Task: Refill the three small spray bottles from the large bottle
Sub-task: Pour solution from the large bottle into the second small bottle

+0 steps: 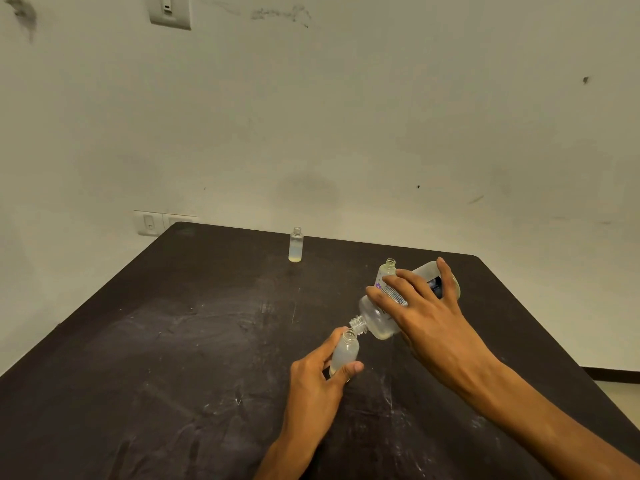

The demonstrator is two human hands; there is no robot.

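Above the left hand [313, 379], large bottle [379, 318] tilts.

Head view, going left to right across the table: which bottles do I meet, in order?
Far small bottle → small bottle held in the left hand → large bottle tipped in the right hand. The third small bottle overlaps the large one, so I've left it out.

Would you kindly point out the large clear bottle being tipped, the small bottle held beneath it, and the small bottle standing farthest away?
Large clear labelled bottle [379, 322], head view, shoulder.
Small clear held bottle [344, 353], head view, body.
Far small clear bottle [295, 245], head view, body.
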